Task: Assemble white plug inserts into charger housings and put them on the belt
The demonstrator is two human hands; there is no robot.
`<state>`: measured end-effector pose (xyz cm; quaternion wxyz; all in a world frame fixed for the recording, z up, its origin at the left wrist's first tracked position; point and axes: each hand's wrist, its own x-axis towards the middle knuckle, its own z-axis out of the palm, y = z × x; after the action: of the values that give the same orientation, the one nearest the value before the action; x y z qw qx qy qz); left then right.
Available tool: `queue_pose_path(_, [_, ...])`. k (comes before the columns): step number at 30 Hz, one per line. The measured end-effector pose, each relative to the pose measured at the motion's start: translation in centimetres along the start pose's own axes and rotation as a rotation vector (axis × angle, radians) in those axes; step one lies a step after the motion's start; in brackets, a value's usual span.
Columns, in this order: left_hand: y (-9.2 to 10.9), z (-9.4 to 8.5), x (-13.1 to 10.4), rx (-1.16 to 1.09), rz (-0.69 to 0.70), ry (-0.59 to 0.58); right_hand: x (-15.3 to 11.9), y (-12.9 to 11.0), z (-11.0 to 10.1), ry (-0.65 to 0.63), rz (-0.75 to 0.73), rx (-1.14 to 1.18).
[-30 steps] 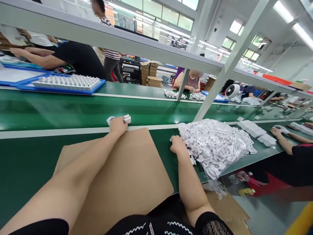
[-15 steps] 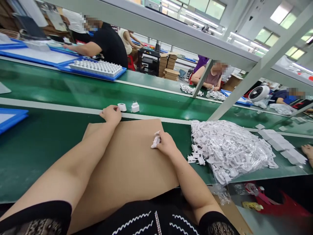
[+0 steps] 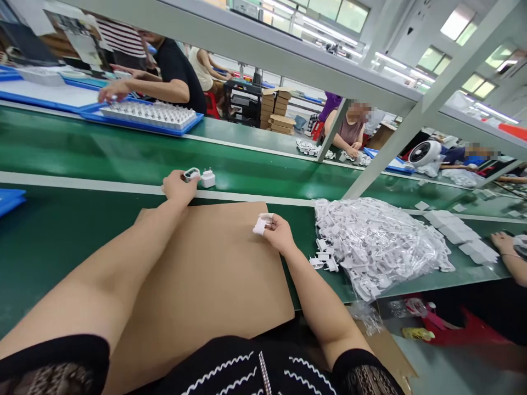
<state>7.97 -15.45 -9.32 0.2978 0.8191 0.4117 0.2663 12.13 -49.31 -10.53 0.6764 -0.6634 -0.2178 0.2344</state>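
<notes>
My left hand is at the near edge of the green belt, its fingers closed on a white housing whose open side shows. Just right of it, a white plug adapter stands on the belt with its pins up. Over the right part of the brown cardboard, my right hand pinches a small white plastic part. Farther right lie a few loose white parts beside a clear bag full of similar parts.
White square pieces lie right of the bag, near another person's hand. A blue tray is at the left edge. Across the belt, people sit by a tray of white parts. A slanted metal post rises behind the bag.
The view has shifted slightly. The housing at my left hand is now tilted with its open side showing. The part in my right hand has turned. Across the belt, a person's hand has reached over the tray.
</notes>
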Motion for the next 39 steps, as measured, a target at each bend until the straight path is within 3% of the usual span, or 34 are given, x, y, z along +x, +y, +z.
queue_pose_path(3, [1.1,-1.0,-4.3,-0.031,0.119,0.124,-0.5,-1.2,0.0,-0.029,0.048,0.134])
queue_pose_path(5, [1.8,-1.2,-8.5,-0.086,0.212,0.104,-1.0,-2.0,0.1,-0.041,0.081,0.185])
queue_pose_path(9, [2.2,-0.2,-16.6,-0.225,0.383,-0.241,-1.5,-2.6,0.6,-0.099,0.141,0.251])
queue_pose_path(12, [2.0,0.9,-19.5,-0.242,0.447,-0.388,-1.4,-2.3,0.7,-0.119,0.124,0.219])
queue_pose_path(16, [1.6,1.5,-19.4,-0.292,0.450,-0.556,-1.2,-2.1,0.5,-0.059,0.085,0.144])
queue_pose_path(23, [1.1,1.3,-19.0,-0.384,0.432,-0.573,-1.0,-1.7,0.6,-0.099,-0.008,0.036])
queue_pose_path(30, [0.4,1.9,-18.5,-0.400,0.446,-0.582,-1.4,-1.6,0.8,0.045,-0.290,-0.349])
queue_pose_path(39, [0.3,2.1,-18.3,-0.435,0.465,-0.592,-2.0,-2.4,0.9,-0.195,-0.435,-0.845])
